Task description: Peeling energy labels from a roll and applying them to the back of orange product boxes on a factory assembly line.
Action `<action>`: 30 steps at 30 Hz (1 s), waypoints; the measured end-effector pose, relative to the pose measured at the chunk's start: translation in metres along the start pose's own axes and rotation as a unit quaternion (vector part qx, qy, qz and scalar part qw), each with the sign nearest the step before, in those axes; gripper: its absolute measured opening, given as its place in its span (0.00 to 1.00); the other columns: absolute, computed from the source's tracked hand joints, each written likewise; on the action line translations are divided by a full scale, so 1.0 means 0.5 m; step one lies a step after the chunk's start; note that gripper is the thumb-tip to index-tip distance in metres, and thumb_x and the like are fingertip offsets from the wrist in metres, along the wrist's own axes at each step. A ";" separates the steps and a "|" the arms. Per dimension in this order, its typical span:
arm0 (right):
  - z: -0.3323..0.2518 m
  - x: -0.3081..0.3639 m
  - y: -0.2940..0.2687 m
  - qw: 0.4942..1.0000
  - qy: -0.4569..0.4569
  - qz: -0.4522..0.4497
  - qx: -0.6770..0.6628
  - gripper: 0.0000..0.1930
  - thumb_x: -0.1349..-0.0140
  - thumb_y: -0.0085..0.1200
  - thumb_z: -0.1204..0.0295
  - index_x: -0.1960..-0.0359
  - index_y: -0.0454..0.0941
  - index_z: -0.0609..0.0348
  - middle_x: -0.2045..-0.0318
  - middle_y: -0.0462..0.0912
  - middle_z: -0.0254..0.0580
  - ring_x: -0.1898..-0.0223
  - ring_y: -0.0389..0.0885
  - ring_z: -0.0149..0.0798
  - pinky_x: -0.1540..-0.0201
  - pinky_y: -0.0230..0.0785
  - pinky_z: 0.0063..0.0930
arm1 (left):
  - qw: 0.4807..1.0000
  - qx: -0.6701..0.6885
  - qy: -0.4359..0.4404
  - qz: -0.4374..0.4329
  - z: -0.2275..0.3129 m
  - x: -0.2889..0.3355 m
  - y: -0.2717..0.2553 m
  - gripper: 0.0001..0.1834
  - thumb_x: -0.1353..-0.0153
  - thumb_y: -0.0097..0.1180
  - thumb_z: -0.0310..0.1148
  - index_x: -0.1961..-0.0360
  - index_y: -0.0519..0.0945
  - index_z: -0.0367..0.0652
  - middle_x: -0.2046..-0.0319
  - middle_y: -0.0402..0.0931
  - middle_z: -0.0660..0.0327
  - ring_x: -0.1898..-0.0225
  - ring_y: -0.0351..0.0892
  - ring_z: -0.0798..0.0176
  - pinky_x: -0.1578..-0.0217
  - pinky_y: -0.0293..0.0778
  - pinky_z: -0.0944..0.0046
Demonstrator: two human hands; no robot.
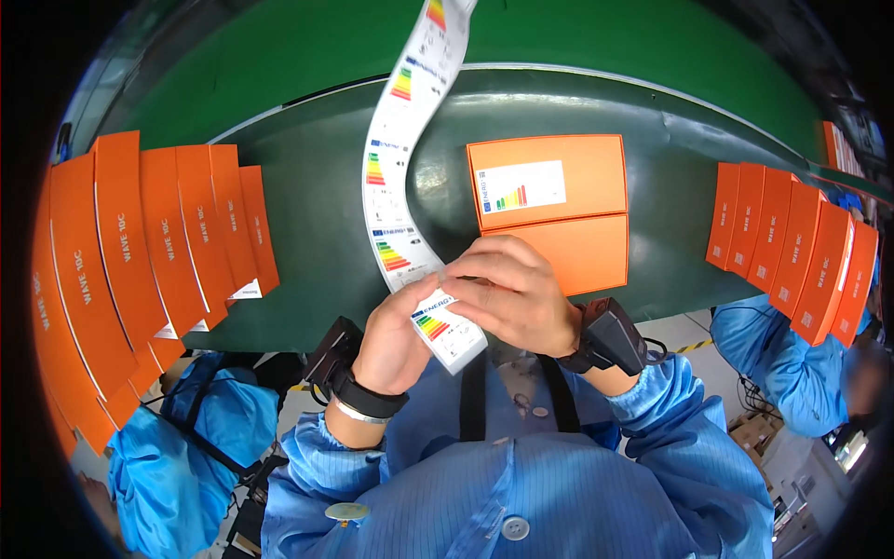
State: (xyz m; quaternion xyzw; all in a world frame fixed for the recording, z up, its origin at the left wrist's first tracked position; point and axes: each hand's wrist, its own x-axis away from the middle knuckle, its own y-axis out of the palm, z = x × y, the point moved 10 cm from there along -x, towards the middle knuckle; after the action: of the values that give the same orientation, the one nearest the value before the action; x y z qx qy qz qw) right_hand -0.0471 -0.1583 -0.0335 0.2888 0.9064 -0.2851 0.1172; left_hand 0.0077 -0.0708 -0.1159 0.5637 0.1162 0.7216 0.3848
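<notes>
My left hand (396, 335) and my right hand (512, 289) meet close to my chest, both pinching the lower end of a long white strip of labels (396, 168) with coloured bar charts. The strip curves up and away past the top of the view. My right fingers lie over the lowest label (447, 331), which sticks out below them. Just beyond my hands, two flat orange boxes (549, 210) lie on the dark green belt (326, 205); the far one bears a white label with coloured bars.
A row of orange boxes (149, 252) stands overlapped at the left of the belt, another row (792, 247) at the right. People in blue coats sit at lower left (177, 456) and right (773, 354). Black devices are strapped to both my wrists.
</notes>
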 end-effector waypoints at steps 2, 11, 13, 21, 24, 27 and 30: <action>-0.024 0.001 -0.010 0.999 -0.039 0.008 0.015 0.10 0.57 0.61 0.77 0.69 0.79 0.61 0.64 0.78 0.38 0.60 0.74 0.43 0.60 0.69 0.34 | 1.000 0.002 -0.004 -0.001 0.001 -0.004 -0.002 0.16 0.39 0.45 0.33 0.51 0.68 0.39 0.58 0.74 0.59 0.55 0.74 0.64 0.55 0.70 0.63; 0.054 0.027 -0.159 0.879 0.214 0.156 -0.397 0.17 0.41 0.45 0.80 0.50 0.60 0.61 0.58 0.74 0.49 0.53 0.73 0.39 0.53 0.68 0.31 | 0.915 -0.362 0.119 0.134 0.151 -0.034 -0.166 0.15 0.38 0.45 0.31 0.57 0.77 0.30 0.59 0.77 0.57 0.60 0.75 0.65 0.55 0.68 0.68; 0.107 0.067 -0.120 0.887 0.290 0.038 -0.357 0.18 0.41 0.42 0.82 0.48 0.60 0.60 0.57 0.73 0.46 0.56 0.73 0.32 0.57 0.68 0.25 | 0.919 -0.362 0.123 0.100 0.149 -0.022 -0.153 0.15 0.40 0.47 0.32 0.59 0.77 0.31 0.57 0.76 0.54 0.56 0.75 0.64 0.53 0.67 0.67; 0.139 0.064 0.008 0.932 0.173 -0.298 0.110 0.35 0.52 0.47 0.84 0.39 0.58 0.46 0.71 0.75 0.45 0.68 0.75 0.47 0.65 0.68 0.36 | 0.962 -0.261 0.037 -0.078 0.090 0.010 -0.076 0.15 0.42 0.50 0.34 0.61 0.77 0.32 0.64 0.79 0.48 0.59 0.78 0.56 0.57 0.72 0.63; 0.141 0.057 0.021 0.928 0.145 -0.313 0.143 0.37 0.54 0.48 0.85 0.38 0.57 0.44 0.74 0.74 0.43 0.72 0.75 0.44 0.69 0.67 0.36 | 0.948 -0.304 0.017 -0.096 0.066 0.005 -0.071 0.14 0.40 0.49 0.35 0.62 0.77 0.33 0.65 0.79 0.50 0.61 0.78 0.58 0.58 0.72 0.63; 0.141 0.055 0.026 0.930 0.129 -0.310 0.149 0.39 0.55 0.50 0.84 0.38 0.57 0.42 0.74 0.75 0.41 0.72 0.76 0.42 0.71 0.68 0.35 | 0.934 -0.345 0.024 -0.095 0.043 -0.003 -0.069 0.14 0.38 0.47 0.33 0.58 0.76 0.33 0.62 0.79 0.55 0.59 0.76 0.64 0.55 0.70 0.66; 0.143 0.056 0.032 0.934 0.115 -0.304 0.149 0.38 0.54 0.50 0.84 0.38 0.57 0.41 0.74 0.75 0.40 0.72 0.76 0.42 0.71 0.68 0.35 | 0.929 -0.361 0.039 -0.064 0.005 -0.009 -0.061 0.14 0.37 0.46 0.32 0.56 0.75 0.34 0.57 0.77 0.58 0.56 0.74 0.66 0.54 0.68 0.67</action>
State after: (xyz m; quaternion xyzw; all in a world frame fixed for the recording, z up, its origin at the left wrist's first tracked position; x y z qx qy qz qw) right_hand -0.0568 -0.1764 -0.1090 0.0440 0.9053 -0.4037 -0.1244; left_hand 0.0234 -0.0541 -0.1365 0.3493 -0.1018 0.7098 0.6031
